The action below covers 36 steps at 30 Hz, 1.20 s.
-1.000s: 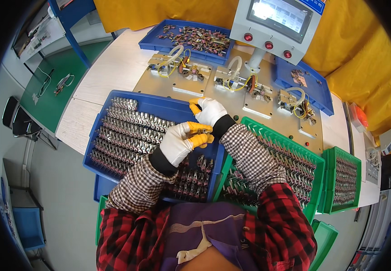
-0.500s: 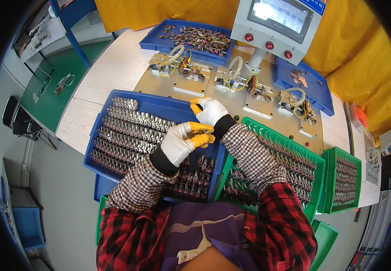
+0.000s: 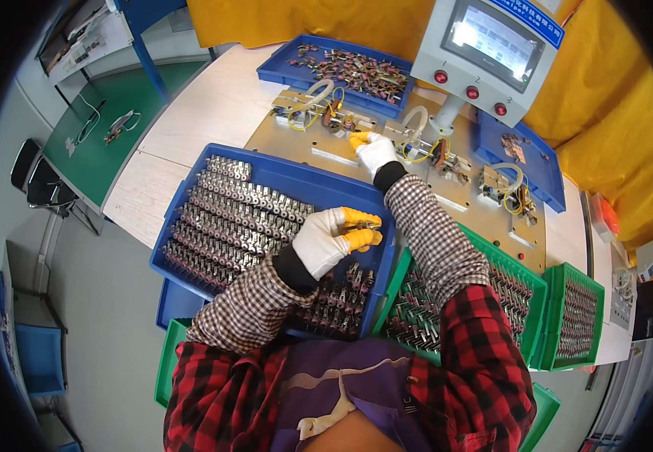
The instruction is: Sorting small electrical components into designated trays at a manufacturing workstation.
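My left hand (image 3: pixel 330 239), in a white glove with yellow fingertips, is closed around a small metal part (image 3: pixel 371 225). It hovers over a blue tray (image 3: pixel 334 192) holding dense rows of small metal-and-pink parts. Farther forward, my right hand (image 3: pixel 376 153), gloved alike, reaches over the metal base plate (image 3: pixel 289 143). Its yellow fingertips are pressed together beside the left clamping fixture (image 3: pixel 330 117); whatever they hold is too small to make out. Just right of that hand stands the middle fixture (image 3: pixel 439 154).
A control box (image 3: pixel 484 56) with a screen and red buttons rises on a post behind the fixtures. At the back is a blue tray (image 3: pixel 281 73) of loose parts. Green trays (image 3: pixel 503 255) with rows of parts stand on the right. A third fixture (image 3: pixel 511 196) sits farther right.
My right hand has moved forward from the blue tray's far edge to the fixtures. My left hand still grips its part over the tray. The whole view has shifted slightly.
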Motion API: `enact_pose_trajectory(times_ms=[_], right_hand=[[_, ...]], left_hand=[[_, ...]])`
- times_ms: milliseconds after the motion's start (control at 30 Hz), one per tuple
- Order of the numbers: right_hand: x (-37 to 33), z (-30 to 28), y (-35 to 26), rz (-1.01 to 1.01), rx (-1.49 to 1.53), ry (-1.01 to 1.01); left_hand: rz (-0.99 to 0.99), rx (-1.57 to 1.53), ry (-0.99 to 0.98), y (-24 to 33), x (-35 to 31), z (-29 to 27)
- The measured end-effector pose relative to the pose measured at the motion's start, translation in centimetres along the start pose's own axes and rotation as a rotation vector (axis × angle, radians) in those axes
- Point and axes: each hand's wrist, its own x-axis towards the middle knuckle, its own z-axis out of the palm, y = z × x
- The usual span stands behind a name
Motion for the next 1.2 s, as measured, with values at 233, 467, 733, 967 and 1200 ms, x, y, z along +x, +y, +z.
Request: enact_pose_trajectory(times_ms=[233, 467, 733, 967, 1200], right_hand=[[2.9, 0.4, 0.9, 0.029, -0.144, 0.089], [2.9, 0.0, 0.4, 0.070, -0.259, 0.116], [1.2, -0.6, -2.3, 0.074, -0.346, 0.059], [1.0, -0.7, -2.5, 0.104, -0.367, 0.047], [1.3, -0.6, -2.5, 0.117, -0.347, 0.044]], left_hand=[[-0.027, 0.014, -0.015, -0.3, 0.2, -0.2], [0.009, -0.016, -0.001, -0.6, 0.4, -0.2], [0.005, -0.007, 0.015, -0.5, 0.3, -0.2], [0.010, 0.015, 0.000, -0.6, 0.3, -0.3], [-0.009, -0.001, 0.006, -0.8, 0.4, -0.3]])
